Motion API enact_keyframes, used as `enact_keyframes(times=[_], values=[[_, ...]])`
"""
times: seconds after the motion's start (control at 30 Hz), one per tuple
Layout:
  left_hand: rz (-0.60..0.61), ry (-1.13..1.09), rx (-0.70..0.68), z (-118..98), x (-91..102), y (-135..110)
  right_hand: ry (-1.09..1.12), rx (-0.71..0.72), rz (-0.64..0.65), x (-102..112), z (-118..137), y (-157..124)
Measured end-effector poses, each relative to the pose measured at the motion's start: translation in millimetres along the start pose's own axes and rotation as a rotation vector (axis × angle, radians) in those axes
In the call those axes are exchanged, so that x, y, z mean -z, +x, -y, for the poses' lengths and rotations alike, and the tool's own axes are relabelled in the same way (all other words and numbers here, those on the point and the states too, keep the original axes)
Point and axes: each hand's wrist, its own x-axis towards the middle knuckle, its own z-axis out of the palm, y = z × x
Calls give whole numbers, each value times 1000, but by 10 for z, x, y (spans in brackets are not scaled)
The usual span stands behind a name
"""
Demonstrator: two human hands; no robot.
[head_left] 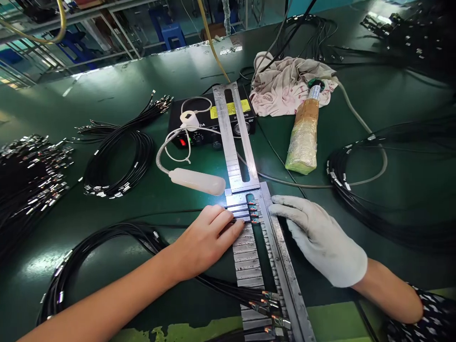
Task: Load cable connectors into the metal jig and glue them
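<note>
A long slotted metal fixture [249, 251] lies on the green table, running from the near edge toward a black control box [210, 124]. Several thin black cables [245, 213] lie across its upper slots, their stripped ends on the fixture. My bare left hand [206, 237] rests flat, fingers stretched out, pressing those cables at the fixture's left edge. My right hand [320, 237], in a grey glove, lies flat with fingers extended against the fixture's right rail. More cable ends [267, 304] sit in slots nearer me.
Coils of black cables lie left [117, 161], near left [92, 256] and right [359, 190]. A white dispenser handpiece [195, 180] lies beside the fixture. A wrapped tube [304, 135] and a crumpled cloth [285, 83] sit behind. Piles of connector ends lie far left [28, 171].
</note>
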Motion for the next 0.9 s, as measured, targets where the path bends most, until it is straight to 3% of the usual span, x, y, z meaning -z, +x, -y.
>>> enact_keyframes(times=[0.1, 0.27, 0.47, 0.73, 0.9], values=[[-41, 45, -28, -14, -25, -25, -21, -11, 16, 9, 21, 19], [-44, -50, 53, -34, -47, -27, -38, -9, 26, 12, 40, 38], [-60, 1, 83, -50, -80, -40, -16, -25, 42, 5, 22, 37], [-30, -193, 106, -34, -139, -97, -19, -16, 42, 27, 51, 63], [-45, -74, 201, -132, -109, -134, -5, -26, 44, 14, 21, 65]])
